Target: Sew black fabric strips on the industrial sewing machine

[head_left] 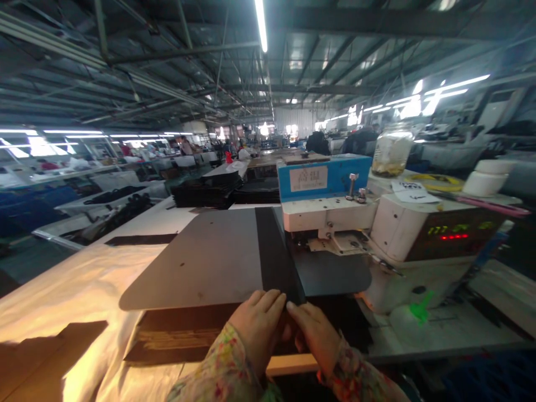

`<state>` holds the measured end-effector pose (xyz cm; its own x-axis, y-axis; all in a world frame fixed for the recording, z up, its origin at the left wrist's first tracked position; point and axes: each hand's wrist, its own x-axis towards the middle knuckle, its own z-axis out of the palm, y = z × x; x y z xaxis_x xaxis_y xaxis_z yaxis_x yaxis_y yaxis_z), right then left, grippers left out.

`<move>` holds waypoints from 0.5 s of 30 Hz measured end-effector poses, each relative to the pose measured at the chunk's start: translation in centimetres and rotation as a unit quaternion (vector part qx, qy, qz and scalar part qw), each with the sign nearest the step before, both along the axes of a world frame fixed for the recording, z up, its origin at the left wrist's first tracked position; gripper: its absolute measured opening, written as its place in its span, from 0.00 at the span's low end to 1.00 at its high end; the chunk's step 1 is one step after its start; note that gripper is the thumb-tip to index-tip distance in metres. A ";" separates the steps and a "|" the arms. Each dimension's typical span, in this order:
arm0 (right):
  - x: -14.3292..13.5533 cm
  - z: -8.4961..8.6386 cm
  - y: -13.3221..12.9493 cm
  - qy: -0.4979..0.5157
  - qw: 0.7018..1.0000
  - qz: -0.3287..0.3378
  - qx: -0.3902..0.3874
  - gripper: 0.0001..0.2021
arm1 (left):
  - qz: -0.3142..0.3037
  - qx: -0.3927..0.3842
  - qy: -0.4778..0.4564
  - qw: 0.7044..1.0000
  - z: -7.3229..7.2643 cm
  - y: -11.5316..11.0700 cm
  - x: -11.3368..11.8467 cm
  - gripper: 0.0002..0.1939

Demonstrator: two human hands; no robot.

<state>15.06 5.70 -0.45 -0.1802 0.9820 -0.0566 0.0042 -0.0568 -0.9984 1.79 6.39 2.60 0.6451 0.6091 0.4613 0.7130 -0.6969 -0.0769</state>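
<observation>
The left hand (260, 322) grasps the near end of the black strip (274, 245), fingers bent over it; the right hand (318, 330) touches it just beside, its grip too hidden to tell. The strip lies across the grey plate (209, 254), beside the machine (324, 215).

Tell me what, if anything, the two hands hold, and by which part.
The left hand and right hand appear to hold the dark strip by its near end, at the front edge of the grey plate; the grip's underside is hidden.
</observation>
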 end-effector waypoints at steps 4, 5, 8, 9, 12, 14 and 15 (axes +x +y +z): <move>0.1 0.2 0.1 0.026 1.000 0.007 -0.010 0.27 | -0.076 -0.005 -0.039 0.996 1.7 1.0 0.2 0.12; 0.1 0.3 -0.1 0.030 0.999 0.015 0.002 0.27 | -0.099 -0.004 -0.030 0.995 2.2 1.2 0.3 0.13; 0.0 0.6 -1.1 0.026 0.998 0.048 0.041 0.28 | -0.177 -0.028 0.027 0.983 3.4 1.3 0.6 0.12; 0.0 0.6 -1.7 0.021 0.998 0.055 0.036 0.28 | -0.201 -0.037 0.048 0.978 3.6 1.1 0.7 0.12; 0.2 0.6 -3.8 -0.028 0.998 0.038 -0.034 0.26 | -0.238 -0.043 0.101 0.965 3.9 0.3 0.8 0.09; 0.6 0.5 -5.2 -0.072 0.995 0.035 -0.067 0.23 | -0.238 -0.034 0.128 0.962 3.8 -0.5 0.9 0.07; 0.9 0.5 -5.7 -0.086 0.993 0.044 -0.069 0.21 | -0.236 -0.027 0.140 0.961 3.7 -0.9 1.0 0.06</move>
<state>15.95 0.01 0.02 -0.2408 0.9437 -0.2267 0.1858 -0.1844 -0.9651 2.74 5.48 6.33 0.9498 0.2367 0.2048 0.2733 -0.9459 -0.1746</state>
